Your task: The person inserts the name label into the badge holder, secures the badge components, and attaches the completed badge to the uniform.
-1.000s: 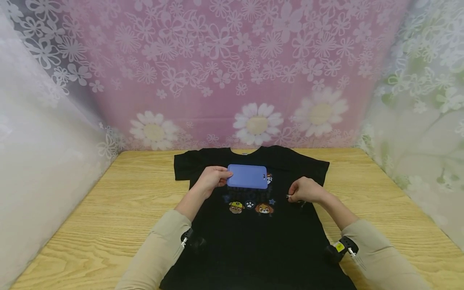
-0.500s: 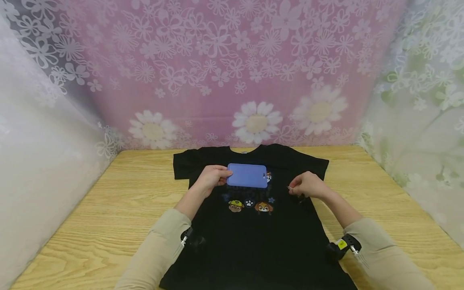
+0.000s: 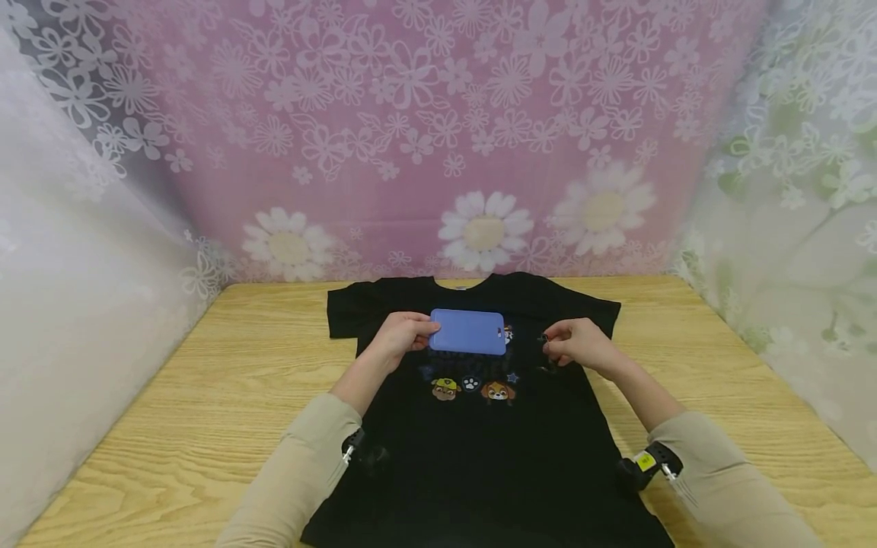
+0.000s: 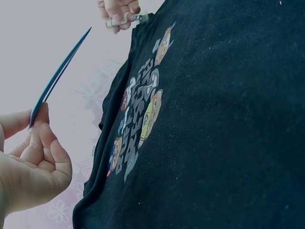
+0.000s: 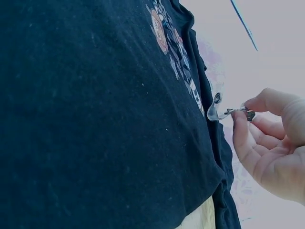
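In the head view my left hand [image 3: 400, 336] pinches one short end of a blue card holder [image 3: 468, 332] between thumb and fingers. A small slot shows at the holder's far right end. The left wrist view gives the holder [image 4: 59, 71] edge-on, as thin layers raised over the shirt. My right hand [image 3: 581, 346], to the right of the holder and apart from it, pinches a small metal badge clip [image 5: 249, 115]. From the clip hangs a clear plastic strap [image 5: 213, 112] with a metal snap. Under both hands lies a black T-shirt [image 3: 479, 464] with cartoon dog prints.
The T-shirt is spread flat on a wooden table [image 3: 226, 396], collar toward the back. A pink floral curtain [image 3: 384, 152] stands behind the table, with pale curtains [image 3: 808, 228] at the sides. Each wrist wears a dark camera strap [image 3: 661, 458].
My right hand has risen a little and turned the badge clip between its fingers. The left hand and the card holder have stayed in place.
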Demonstrator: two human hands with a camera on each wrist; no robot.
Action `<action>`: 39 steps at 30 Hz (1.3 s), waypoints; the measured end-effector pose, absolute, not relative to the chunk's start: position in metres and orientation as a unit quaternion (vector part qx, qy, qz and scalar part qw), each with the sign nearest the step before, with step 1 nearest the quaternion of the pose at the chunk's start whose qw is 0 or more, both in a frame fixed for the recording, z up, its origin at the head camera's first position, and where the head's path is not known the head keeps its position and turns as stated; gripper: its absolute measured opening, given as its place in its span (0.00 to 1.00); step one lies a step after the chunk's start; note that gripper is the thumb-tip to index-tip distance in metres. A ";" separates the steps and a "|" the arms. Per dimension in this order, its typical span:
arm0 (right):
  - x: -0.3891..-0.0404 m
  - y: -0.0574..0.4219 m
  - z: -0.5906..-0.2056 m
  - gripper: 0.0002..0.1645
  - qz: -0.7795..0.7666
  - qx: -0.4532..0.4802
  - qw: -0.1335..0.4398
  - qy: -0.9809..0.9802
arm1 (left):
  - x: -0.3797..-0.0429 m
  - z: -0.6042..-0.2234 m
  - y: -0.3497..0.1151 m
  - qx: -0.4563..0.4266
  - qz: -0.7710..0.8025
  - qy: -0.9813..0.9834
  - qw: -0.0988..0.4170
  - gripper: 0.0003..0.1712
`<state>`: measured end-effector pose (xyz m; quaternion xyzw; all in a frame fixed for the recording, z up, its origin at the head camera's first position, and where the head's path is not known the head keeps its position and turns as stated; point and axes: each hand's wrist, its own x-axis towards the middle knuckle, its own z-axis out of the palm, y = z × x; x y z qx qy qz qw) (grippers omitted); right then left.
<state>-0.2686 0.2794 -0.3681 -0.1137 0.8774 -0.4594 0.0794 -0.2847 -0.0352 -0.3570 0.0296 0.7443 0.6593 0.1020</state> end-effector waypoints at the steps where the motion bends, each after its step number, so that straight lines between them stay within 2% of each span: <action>1: -0.269 0.279 -0.368 0.19 -0.463 -0.112 0.074 0.876 | -0.285 -0.357 -0.035 0.029 0.659 0.744 0.102 0.11; 6: -0.268 0.277 -0.368 0.17 -0.476 -0.113 0.061 0.870 | -0.286 -0.357 -0.035 0.030 0.661 0.743 0.099 0.11; 20: -0.265 0.276 -0.368 0.20 -0.475 -0.118 0.068 0.869 | -0.285 -0.356 -0.036 0.027 0.663 0.740 0.113 0.12; 28: -0.265 0.268 -0.365 0.22 -0.495 -0.100 0.064 0.861 | -0.269 -0.338 -0.034 0.035 0.653 0.748 0.114 0.12; 39: -0.271 0.258 -0.367 0.20 -0.515 -0.093 0.054 0.850 | -0.285 -0.358 -0.035 0.035 0.664 0.739 0.107 0.13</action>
